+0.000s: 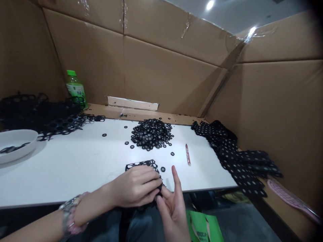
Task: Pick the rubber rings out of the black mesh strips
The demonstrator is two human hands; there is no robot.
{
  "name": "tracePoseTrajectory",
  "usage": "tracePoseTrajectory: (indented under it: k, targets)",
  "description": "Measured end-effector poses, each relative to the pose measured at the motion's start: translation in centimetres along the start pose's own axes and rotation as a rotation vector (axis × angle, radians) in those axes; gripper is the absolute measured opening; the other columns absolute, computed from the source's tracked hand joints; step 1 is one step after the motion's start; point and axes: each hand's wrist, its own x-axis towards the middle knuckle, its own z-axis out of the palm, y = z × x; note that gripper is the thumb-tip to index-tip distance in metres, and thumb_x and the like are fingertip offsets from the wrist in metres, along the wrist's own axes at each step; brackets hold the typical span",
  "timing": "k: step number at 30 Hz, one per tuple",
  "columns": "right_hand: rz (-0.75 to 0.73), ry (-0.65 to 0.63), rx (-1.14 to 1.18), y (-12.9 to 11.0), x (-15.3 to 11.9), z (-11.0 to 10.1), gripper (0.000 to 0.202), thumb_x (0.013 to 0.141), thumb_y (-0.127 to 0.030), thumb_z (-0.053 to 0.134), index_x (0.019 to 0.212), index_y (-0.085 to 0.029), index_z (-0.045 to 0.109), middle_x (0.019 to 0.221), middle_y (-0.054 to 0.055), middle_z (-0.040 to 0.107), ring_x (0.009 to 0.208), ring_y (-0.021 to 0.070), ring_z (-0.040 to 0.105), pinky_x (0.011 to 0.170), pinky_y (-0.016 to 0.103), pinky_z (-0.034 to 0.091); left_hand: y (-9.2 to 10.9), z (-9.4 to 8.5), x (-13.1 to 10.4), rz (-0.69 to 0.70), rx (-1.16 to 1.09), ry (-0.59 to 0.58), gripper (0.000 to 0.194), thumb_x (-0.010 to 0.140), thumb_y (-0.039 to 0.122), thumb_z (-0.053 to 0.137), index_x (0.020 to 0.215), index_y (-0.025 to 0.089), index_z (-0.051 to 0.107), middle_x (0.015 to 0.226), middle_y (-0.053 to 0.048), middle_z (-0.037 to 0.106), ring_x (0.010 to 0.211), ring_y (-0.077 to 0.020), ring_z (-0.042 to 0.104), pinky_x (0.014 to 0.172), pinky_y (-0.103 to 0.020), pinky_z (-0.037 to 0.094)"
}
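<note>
White table [75, 168] with black rings [151, 132]

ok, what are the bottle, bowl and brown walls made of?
Bottle: likely clear plastic, glossy; see-through shoulder.
Bowl: probably plastic, smooth white, opaque; could be glazed ceramic.
Walls: cardboard, matte; brown papery surface, fold lines, shiny tape.

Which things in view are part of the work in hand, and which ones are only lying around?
Likely in the work:
- black sheet at the left hand
- ring pile
- dotted sheets
- black mesh
- bowl

Likely lying around:
- bottle
- green bag
- pink brush
- red pen, though its use is unclear
</note>
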Motion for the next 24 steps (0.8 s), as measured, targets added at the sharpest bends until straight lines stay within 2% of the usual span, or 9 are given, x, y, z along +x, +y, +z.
tracePoseTrajectory:
  k: [3, 6, 8, 10, 12, 15, 18, 21, 24]
  targets:
    - [-0.026, 0.037, -0.088, 0.4, -0.1, 0.2, 0.077, 0.079, -0.036, 0.056, 0.139, -0.021, 0.011, 0.094, 0.006, 0.068, 0.096, 0.0172, 0.06, 0.089, 0.032, 0.043, 0.7, 0.3, 0.2, -0.136, -0.061, 0.017, 0.017, 0.083, 0.01, 0.042, 0.077, 0.012, 0.058, 0.072, -0.007, 0.061, 0.066, -0.0145, 0.053, 0.061, -0.024, 0.043]
    - [-0.035, 0.088, -0.169, 0.8, -0.4, 0.3, 0.077, 0.079, -0.039, 0.057, 0.139, -0.019, 0.013, 0.087, 0.005, 0.069, 0.083, 0.0168, 0.063, 0.081, 0.03, 0.047, 0.4, -0.6, 0.6, -0.414, -0.197, 0.051, 0.023, 0.086, 0.015, 0.039, 0.07, 0.014, 0.055, 0.065, -0.003, 0.057, 0.06, -0.0108, 0.052, 0.057, -0.02, 0.041]
    - [-0.005, 0.11, -0.169, 1.0, -0.6, 0.3, 0.079, 0.077, -0.04, 0.059, 0.139, -0.019, 0.014, 0.086, 0.005, 0.069, 0.08, 0.017, 0.064, 0.079, 0.03, 0.048, -1.0, -1.5, 0.8, -0.601, -0.224, 0.146, 0.025, 0.087, 0.021, 0.039, 0.068, 0.014, 0.054, 0.062, -0.001, 0.056, 0.057, -0.0096, 0.051, 0.055, -0.019, 0.04]
    - [0.051, 0.131, -0.138, 1.2, -0.6, 0.4, 0.083, 0.074, -0.041, 0.061, 0.138, -0.019, 0.014, 0.087, 0.005, 0.07, 0.08, 0.018, 0.065, 0.075, 0.029, 0.05, -3.6, -2.3, 1.0, -0.71, -0.167, 0.238, 0.026, 0.088, 0.026, 0.039, 0.068, 0.014, 0.053, 0.061, 0.0, 0.056, 0.056, -0.01, 0.051, 0.053, -0.018, 0.039]
    - [0.099, 0.145, -0.102, 1.3, -0.4, 0.3, 0.086, 0.072, -0.041, 0.063, 0.138, -0.018, 0.014, 0.087, 0.006, 0.07, 0.079, 0.0186, 0.066, 0.069, 0.026, 0.052, -6.9, -2.7, 1.2, -0.724, -0.03, 0.247, 0.028, 0.088, 0.028, 0.038, 0.071, 0.014, 0.055, 0.063, 0.0, 0.056, 0.057, -0.0112, 0.052, 0.054, -0.02, 0.04]
    - [0.141, 0.129, -0.02, 1.2, 0.3, 0.0, 0.089, 0.07, -0.038, 0.066, 0.138, -0.018, 0.012, 0.089, 0.008, 0.069, 0.077, 0.0178, 0.066, 0.062, 0.023, 0.052, -11.4, -2.0, 1.5, -0.643, 0.186, 0.065, 0.027, 0.087, 0.025, 0.036, 0.078, 0.014, 0.059, 0.075, -0.004, 0.06, 0.069, -0.0146, 0.055, 0.065, -0.023, 0.042]
    - [0.177, 0.076, 0.086, 0.8, 0.8, -0.4, 0.086, 0.07, -0.034, 0.067, 0.137, -0.018, 0.015, 0.097, 0.01, 0.067, 0.083, 0.0178, 0.066, 0.065, 0.022, 0.052, -14.0, -0.6, 1.9, -0.606, 0.229, -0.068, 0.021, 0.083, 0.024, 0.043, 0.084, 0.015, 0.062, 0.085, -0.007, 0.062, 0.079, -0.0179, 0.057, 0.072, -0.026, 0.044]
    - [0.171, 0.029, 0.154, 0.4, 1.0, -0.7, 0.086, 0.069, -0.03, 0.069, 0.135, -0.014, 0.016, 0.102, 0.013, 0.066, 0.093, 0.0185, 0.063, 0.079, 0.025, 0.048, -13.5, -0.1, 2.6, -0.594, 0.228, -0.08, 0.022, 0.082, 0.027, 0.047, 0.094, 0.016, 0.062, 0.096, -0.008, 0.061, 0.09, -0.0216, 0.056, 0.078, -0.03, 0.043]
    - [0.149, 0.0, 0.145, 0.5, 1.1, -1.1, 0.089, 0.067, -0.028, 0.071, 0.135, -0.011, 0.016, 0.1, 0.014, 0.066, 0.095, 0.0201, 0.062, 0.084, 0.03, 0.046, -9.9, -1.3, 3.3, -0.496, 0.124, -0.006, 0.025, 0.087, 0.029, 0.041, 0.097, 0.016, 0.059, 0.1, -0.008, 0.059, 0.095, -0.0198, 0.054, 0.083, -0.031, 0.042]
